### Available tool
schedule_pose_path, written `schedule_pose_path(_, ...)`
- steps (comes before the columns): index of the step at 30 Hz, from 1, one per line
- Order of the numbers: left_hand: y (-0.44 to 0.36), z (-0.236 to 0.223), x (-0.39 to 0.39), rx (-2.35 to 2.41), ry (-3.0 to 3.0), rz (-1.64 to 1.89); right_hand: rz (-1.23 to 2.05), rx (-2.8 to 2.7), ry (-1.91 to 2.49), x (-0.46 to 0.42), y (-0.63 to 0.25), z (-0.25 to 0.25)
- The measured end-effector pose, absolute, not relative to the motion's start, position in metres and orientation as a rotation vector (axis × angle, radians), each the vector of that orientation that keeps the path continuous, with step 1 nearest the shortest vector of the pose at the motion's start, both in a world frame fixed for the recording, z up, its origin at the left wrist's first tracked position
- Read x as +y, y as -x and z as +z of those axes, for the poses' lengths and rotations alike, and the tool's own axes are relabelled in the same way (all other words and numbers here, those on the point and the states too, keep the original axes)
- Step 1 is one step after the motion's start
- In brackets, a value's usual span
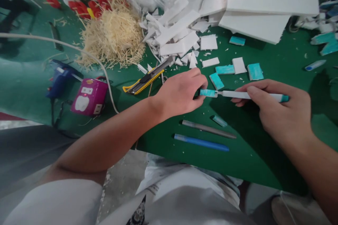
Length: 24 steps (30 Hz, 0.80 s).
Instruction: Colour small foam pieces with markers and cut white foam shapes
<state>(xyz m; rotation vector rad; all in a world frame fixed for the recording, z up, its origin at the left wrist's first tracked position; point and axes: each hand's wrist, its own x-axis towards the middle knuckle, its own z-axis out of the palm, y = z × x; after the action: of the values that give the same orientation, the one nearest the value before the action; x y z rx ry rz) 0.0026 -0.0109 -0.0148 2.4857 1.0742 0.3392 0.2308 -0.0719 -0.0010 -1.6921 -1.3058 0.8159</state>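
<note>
Between the fingers of my left hand is a small foam piece, mostly coloured turquoise with a white end. My right hand grips a white marker pen with a turquoise end, its tip at the right end of the piece. Beyond my hands lie turquoise foam pieces and white ones. A turquoise pen cap, a grey pen and a blue pen rest nearer to me on the green table.
A yellow utility knife with its blade out lies left of my hands. Behind are white foam scraps, wood shavings and large foam sheets. At left sit a blue glue gun, a magenta power socket and a white cable.
</note>
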Motion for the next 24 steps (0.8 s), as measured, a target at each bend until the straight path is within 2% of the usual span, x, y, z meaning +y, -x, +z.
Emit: schedule_pose_path(24,-0.0016,-0.0150,-0.0119,1.063,-2.500,0.364,0.826,-1.288,1.669,-0.0710,-0.2320,-0.0035)
